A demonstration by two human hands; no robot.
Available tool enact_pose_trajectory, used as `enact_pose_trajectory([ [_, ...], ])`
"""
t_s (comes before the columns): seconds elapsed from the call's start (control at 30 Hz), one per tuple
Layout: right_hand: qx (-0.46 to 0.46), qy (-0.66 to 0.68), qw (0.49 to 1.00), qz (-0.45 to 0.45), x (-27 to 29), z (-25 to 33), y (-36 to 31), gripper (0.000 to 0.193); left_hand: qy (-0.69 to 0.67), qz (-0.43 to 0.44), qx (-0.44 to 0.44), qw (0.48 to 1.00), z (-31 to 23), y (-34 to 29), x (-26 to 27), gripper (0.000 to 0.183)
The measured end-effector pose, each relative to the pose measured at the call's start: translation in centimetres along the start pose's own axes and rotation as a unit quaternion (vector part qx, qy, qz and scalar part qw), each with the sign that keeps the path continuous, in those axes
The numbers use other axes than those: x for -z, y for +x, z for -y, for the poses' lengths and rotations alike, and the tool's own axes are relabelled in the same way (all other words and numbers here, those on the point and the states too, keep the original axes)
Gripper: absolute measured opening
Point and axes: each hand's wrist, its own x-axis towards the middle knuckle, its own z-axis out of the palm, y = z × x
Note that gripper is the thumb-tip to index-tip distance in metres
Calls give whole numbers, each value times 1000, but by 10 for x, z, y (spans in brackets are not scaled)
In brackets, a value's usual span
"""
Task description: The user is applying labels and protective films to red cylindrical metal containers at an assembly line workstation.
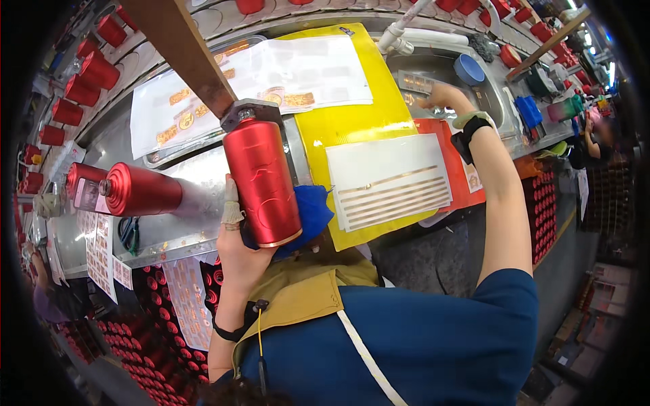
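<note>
A red metal bottle point(261, 176) with embossed lines leans at a slight tilt in front of me, and my left hand point(245, 260) is wrapped round its lower part. Pale tape covers a finger of that hand. Against the bottle's right side bunches a blue cloth point(313, 213). The bottle's neck meets a dark metal block point(247, 111) at the end of a wooden bar point(183, 47). My right hand point(448, 98) reaches into a metal sink point(433, 57), fingers drawn together beside a small printed decal sheet point(414, 82). What its fingertips hold is too small to make out.
Two red bottles point(142, 189) lie at the left near dark scissors point(128, 233). White sheets with gold decals point(271, 74) cover a tray. A yellow mat point(318, 135) carries a gold-striped sheet point(389, 183). A blue bowl point(468, 69) sits in the sink. Red bottles line the back.
</note>
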Motion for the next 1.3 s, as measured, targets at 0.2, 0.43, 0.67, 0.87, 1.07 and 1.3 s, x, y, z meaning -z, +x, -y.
enact_pose_trajectory([
  [0.2, -65, 87, 967, -229, 4, 23, -38, 37, -37, 17, -11, 999, -1, 4, 5, 114],
  [0.43, 205, 133, 873, -422, 57, 132, -161, 12, -88, 37, 14, 995, 1, 6, 5, 113],
  [0.67, 356, 285, 823, -338, 77, 225, -257, 9, -79, 44, 14, 996, 15, 3, 8, 109],
  [0.87, 477, 310, 789, -232, 104, 266, -304, 7, -68, 63, -12, 996, 26, 2, 10, 107],
  [1.07, 490, 343, 786, -156, 93, 298, -279, 10, -163, 153, 29, 974, 1, 20, 34, 113],
  [1.3, 469, 311, 802, -201, 74, 312, -254, 16, -380, 66, 181, 905, -12, 55, 18, 82],
])
